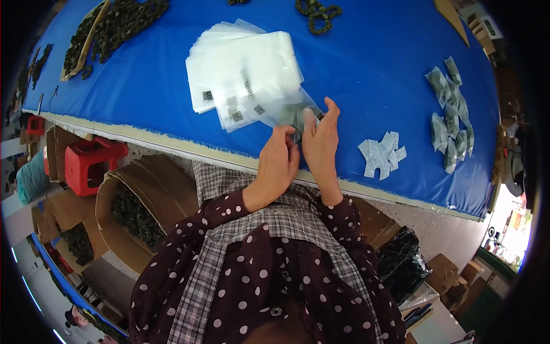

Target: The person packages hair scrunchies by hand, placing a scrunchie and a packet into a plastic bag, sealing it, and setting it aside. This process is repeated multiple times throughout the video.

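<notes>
My left hand [275,166] is closed, its fingertips pinching the lower edge of a translucent plastic bag [294,109]. Beside it, my right hand [321,146] grips the same bag from the right, thumb and forefinger raised. Something dark green shows through the plastic between my hands; its shape is mostly hidden by my fingers. Just beyond lies a fanned stack of frosted plastic bags [240,69] with printed black codes. To the right of my right hand lie several small white printed labels [379,155].
Filled small bags [451,109] are heaped at the right of the blue table [366,74]. Dark green scrunchies [316,16] lie at the far side, with a larger pile [123,28] at far left. A red stool [86,166] and a cardboard box [154,189] stand below.
</notes>
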`<act>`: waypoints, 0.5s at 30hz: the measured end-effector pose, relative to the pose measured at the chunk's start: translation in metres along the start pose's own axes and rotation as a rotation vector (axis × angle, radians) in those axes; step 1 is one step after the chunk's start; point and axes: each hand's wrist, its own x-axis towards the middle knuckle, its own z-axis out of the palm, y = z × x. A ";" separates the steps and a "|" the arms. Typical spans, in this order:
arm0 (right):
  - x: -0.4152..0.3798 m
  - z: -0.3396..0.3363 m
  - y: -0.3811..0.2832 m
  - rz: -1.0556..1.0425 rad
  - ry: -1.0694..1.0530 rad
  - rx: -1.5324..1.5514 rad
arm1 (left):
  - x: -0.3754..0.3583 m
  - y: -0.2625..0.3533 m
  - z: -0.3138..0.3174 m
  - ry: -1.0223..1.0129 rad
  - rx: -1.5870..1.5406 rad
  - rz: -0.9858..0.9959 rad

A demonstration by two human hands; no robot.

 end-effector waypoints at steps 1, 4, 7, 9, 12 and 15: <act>0.002 -0.008 -0.001 -0.002 0.003 -0.002 | 0.003 0.001 -0.001 0.001 -0.003 0.003; 0.001 -0.047 0.001 0.108 -0.297 0.289 | 0.011 -0.002 -0.007 0.038 -0.062 -0.036; 0.004 -0.044 -0.001 0.179 -0.350 0.303 | 0.013 -0.009 -0.011 0.032 -0.094 -0.028; 0.006 -0.035 -0.002 0.253 -0.241 0.131 | 0.012 -0.015 -0.010 -0.022 -0.130 0.020; 0.000 -0.025 -0.002 0.251 -0.146 0.024 | 0.007 -0.015 -0.012 -0.050 -0.146 -0.016; -0.003 -0.014 -0.001 0.122 -0.032 -0.029 | 0.005 -0.013 -0.017 -0.030 -0.133 -0.187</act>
